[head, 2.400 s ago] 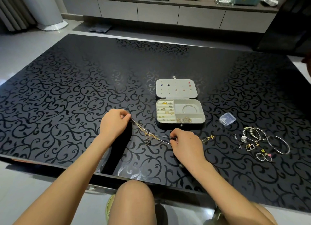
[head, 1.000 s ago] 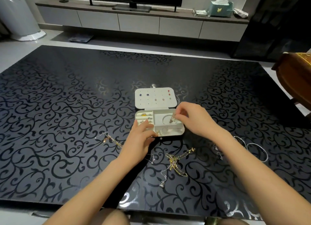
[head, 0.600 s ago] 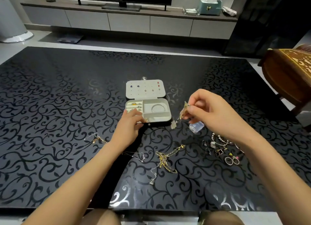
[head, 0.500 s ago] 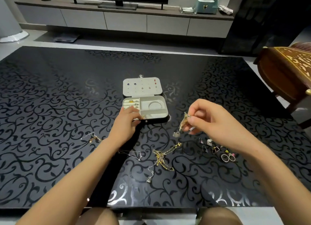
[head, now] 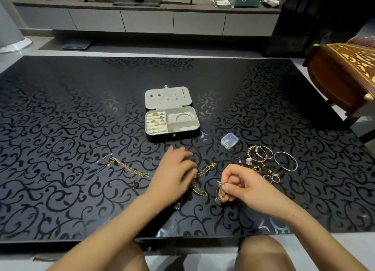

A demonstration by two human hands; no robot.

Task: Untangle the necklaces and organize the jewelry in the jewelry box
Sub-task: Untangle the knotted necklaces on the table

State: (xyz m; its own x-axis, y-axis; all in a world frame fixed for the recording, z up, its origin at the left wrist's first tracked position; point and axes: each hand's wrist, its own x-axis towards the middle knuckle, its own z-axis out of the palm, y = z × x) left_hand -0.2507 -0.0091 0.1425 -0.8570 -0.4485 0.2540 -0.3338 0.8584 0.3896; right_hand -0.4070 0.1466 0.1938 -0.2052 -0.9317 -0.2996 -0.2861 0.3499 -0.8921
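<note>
The right hand pinches a small bunch of gold chain between thumb and fingers. It holds the bunch just above the bench, near the front edge. The left hand is flat, with straight fingers, over a gold tangle that lies on the bench. The hand is blurry, so I cannot tell if it presses the tangle.

To do this step well, I think the left hand should hold the tangle down softly. The right hand can then pull one loop out slowly. A hard tug could make a knot tighter or snap a thin chain.

One more necklace lies to the left, apart from both hands. The jewelry box sits open in the middle of the bench, farther back.

There is lots of bare bench on the left side and behind the box. The right side is crowded. A clear little case, bracelets and rings lie there, and the rings are just beside the right hand. The front edge is close to the wrists, so a chain could slip off there. Spreading chains out toward the left looks safer.
</note>
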